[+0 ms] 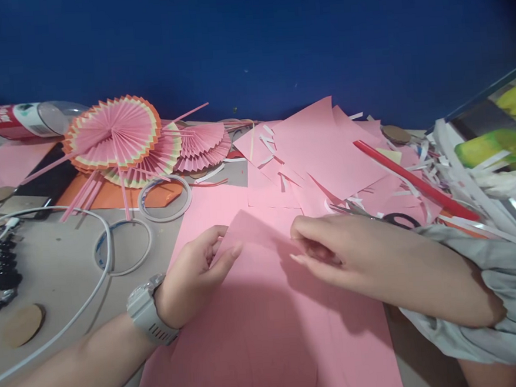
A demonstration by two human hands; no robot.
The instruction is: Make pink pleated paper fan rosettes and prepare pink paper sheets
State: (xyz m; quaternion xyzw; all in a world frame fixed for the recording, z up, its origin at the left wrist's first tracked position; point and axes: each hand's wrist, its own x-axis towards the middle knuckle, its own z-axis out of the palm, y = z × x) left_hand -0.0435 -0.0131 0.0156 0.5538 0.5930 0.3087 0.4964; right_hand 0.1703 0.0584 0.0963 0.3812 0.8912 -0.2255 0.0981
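A small piece of pink paper [252, 231] is raised a little over larger pink sheets [268, 346], its top corner pointing away from me. My left hand [197, 271], with a grey watch on the wrist, grips its left edge between thumb and fingers. At the right edge my right hand [339, 250] pinches the same piece; its fingertips partly hide that side. Just past the right wrist lie scissors [369, 214] with black handles, partly covered by the forearm.
Pleated pink paper fans [116, 132] rest at the back left, near a plastic bottle [18, 120]. Two tape rings [165, 199] and a white cable [84, 306] lie left. Cut pink sheets [308, 149], paper scraps and a red strip [416, 179] spread right, before a blue partition [248, 47].
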